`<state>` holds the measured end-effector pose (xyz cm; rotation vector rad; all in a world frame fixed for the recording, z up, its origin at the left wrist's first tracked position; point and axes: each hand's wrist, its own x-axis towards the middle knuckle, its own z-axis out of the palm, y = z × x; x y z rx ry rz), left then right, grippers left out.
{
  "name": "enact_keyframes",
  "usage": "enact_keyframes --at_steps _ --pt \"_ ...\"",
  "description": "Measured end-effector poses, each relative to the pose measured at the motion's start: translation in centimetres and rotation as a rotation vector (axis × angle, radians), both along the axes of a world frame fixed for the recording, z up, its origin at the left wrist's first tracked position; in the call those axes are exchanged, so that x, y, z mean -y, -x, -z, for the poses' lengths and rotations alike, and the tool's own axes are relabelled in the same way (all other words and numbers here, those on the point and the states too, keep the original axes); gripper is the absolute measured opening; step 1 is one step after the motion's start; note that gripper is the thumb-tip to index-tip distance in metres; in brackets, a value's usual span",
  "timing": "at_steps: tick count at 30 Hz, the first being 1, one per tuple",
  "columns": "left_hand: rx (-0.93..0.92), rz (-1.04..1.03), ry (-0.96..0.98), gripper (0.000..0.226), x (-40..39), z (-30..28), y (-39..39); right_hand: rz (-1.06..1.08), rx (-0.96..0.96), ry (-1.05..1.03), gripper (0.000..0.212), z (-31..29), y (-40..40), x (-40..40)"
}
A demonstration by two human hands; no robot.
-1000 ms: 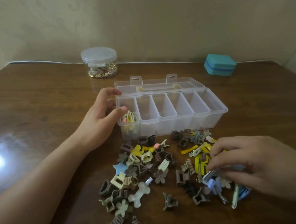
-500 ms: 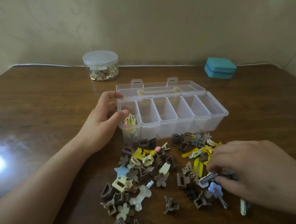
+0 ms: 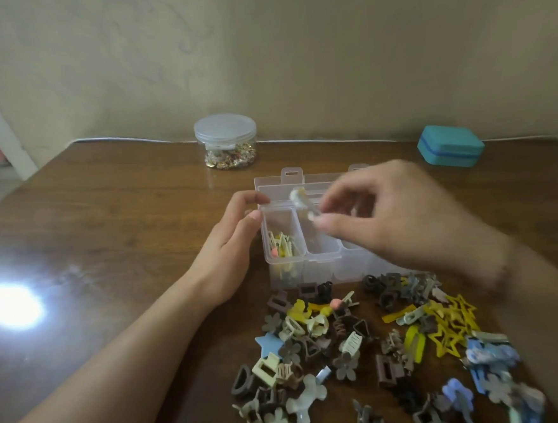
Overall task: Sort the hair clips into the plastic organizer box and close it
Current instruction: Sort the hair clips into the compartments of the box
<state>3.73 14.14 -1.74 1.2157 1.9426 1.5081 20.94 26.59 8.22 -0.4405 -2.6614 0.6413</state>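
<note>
Pinching a blurred pale clip [image 3: 303, 203], the right hand [image 3: 403, 215] hides much of the organizer box [image 3: 282, 260]; left hand [image 3: 230, 247] steadies it.

We found open brown wooden tabletop [image 3: 107, 230] left of the clear plastic organizer box [image 3: 320, 258]. Our left hand [image 3: 230, 247] blocked the box's left wall, and our right hand [image 3: 403, 215] covered its right compartments. The heap of mixed plastic hair clips [image 3: 363, 344] crowded the near side, touching the box front.
</note>
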Motion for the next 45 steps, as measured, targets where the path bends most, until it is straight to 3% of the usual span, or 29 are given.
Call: enact_keyframes --at_steps 7,9,14,20,25,33,42,45 --pt "-0.007 0.021 0.010 0.029 0.0 -0.3 0.1 0.030 0.146 -0.275 0.038 2.7 3.6 0.7" --pt "0.001 0.022 0.013 0.030 0.0 -0.3 0.0 -0.022 0.086 -0.237 0.037 1.8 2.1 0.4" --pt "-0.005 0.008 0.029 0.031 0.1 -0.5 -0.1 0.029 -0.127 -0.153 0.005 -0.1 -6.1 -1.3" --pt "-0.040 -0.011 0.034 0.025 0.0 -0.6 -0.4 -0.012 0.021 -0.055 0.015 3.5 -15.7 -1.3" --pt "-0.029 -0.022 0.038 0.026 0.1 -0.5 -0.4 -0.030 0.045 -0.035 0.028 6.9 -19.2 -0.1" --pt "-0.021 -0.017 0.038 0.026 0.1 -0.6 -0.6 0.075 0.003 -0.097 0.014 8.7 -18.3 -0.3" --pt "-0.044 -0.024 0.043 0.026 0.0 -0.5 -0.4 -0.005 -0.172 0.014 0.010 5.5 -14.0 -1.0" --pt "-0.039 -0.016 0.039 0.026 0.0 -0.6 -0.4 -0.057 -0.150 -0.018 0.014 4.7 -10.9 -0.3"
